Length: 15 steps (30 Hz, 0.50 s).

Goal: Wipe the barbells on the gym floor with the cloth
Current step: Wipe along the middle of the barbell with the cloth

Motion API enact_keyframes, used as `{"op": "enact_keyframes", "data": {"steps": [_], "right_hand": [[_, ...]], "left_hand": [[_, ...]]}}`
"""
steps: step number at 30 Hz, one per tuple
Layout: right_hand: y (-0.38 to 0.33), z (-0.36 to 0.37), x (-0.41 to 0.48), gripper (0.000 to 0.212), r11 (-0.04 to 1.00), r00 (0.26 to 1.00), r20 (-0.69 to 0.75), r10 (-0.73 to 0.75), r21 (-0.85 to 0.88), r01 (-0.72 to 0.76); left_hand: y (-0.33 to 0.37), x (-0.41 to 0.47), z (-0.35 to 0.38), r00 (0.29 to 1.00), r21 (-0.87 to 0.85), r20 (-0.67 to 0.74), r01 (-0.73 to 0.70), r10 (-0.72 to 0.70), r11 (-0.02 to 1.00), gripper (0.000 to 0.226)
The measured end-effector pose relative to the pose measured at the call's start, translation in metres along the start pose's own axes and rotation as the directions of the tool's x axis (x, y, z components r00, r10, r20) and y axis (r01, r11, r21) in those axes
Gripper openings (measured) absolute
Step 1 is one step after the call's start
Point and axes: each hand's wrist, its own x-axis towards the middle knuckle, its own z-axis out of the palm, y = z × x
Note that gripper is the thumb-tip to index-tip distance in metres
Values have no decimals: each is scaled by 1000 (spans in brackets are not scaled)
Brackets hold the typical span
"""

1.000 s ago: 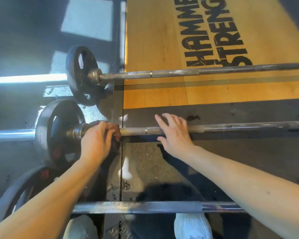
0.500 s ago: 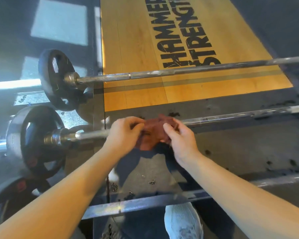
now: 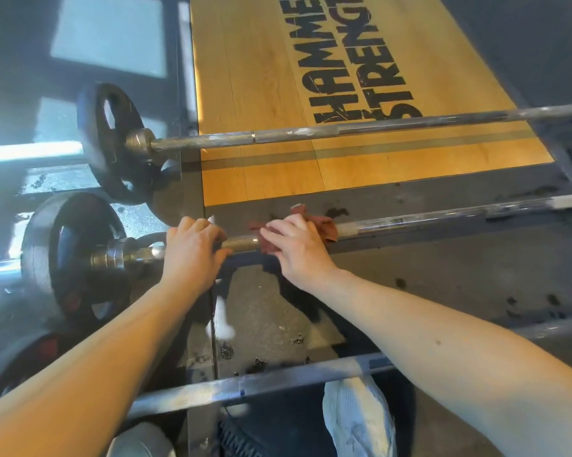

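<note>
The left hand point(image 3: 192, 255) is clenched over the middle barbell point(image 3: 442, 219), a long steel bar lying across the dark rubber floor point(image 3: 459, 275). Its fingers curl over the top of the shaft just inboard of the shiny collar, and the knuckles face the camera. The right hand point(image 3: 297, 249) lies a little further along the same shaft, apart from the left, with a short stretch of knurled steel bare between them. This hand grasps a crumpled reddish-brown cloth point(image 3: 324, 225). The fingers bend over the fabric and hold it down on the bar, and the thumb points toward the left hand. Folds of the cloth stick out past the fingertips on the far side and at the thumb side. Whether the fabric wraps fully under the shaft cannot be told.

At the left end of the middle barbell stands a round black weight plate point(image 3: 63, 252), upright on the floor. Beyond it lies the far barbell point(image 3: 344, 128), a duller grey bar with its own black plate, resting across the light wooden platform point(image 3: 261, 77) with black block lettering. Nearest the camera, the near barbell point(image 3: 212, 394) runs under both forearms. A white knitted shoe point(image 3: 360, 420) shows just behind that near bar, below the right forearm.
</note>
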Motion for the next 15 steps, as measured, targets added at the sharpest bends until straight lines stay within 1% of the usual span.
{"op": "enact_keyframes", "data": {"steps": [1,2,4,5,7,8,9,11,12,13,15], "right_hand": [[23,-5,-12,39,1000,999,-44,11,-3,-11],[46,-12,-24,40,998,993,-106,56,0,-56],[78,-28,-39,38,983,963,-200,182,35,-178],[80,-30,-41,34,969,944,-220,245,42,-242],[57,-26,-35,26,933,902,-239,360,64,-355],[38,-19,-31,23,935,906,-234,354,79,-345],[19,-9,-25,20,952,931,-202,305,96,-291],[-16,11,-13,19,989,986,-102,129,86,-121],[-25,18,-10,21,997,996,-70,50,63,-45],[-26,20,-7,22,999,998,-56,-1,43,3],[-8,7,-6,22,1000,999,-41,-29,9,29]], "left_hand": [[0,1,1,1000,-13,1,-12,12,1000,25],[0,1,1,1000,-30,4,-22,22,999,28],[0,1,0,999,-56,14,-40,41,998,32],[-1,0,0,999,-61,14,-39,40,997,33],[-2,-1,2,999,-71,6,-40,41,997,35],[-2,-2,3,999,-81,-1,-45,45,996,36],[-2,-2,5,999,-87,-8,-49,48,995,36],[-1,-1,8,998,-83,-15,-56,54,995,38],[-1,-1,10,998,-83,-17,-58,57,995,39],[-2,-1,12,998,-87,-20,-61,59,994,39],[-1,1,15,997,-88,-26,-78,76,993,41]]}}
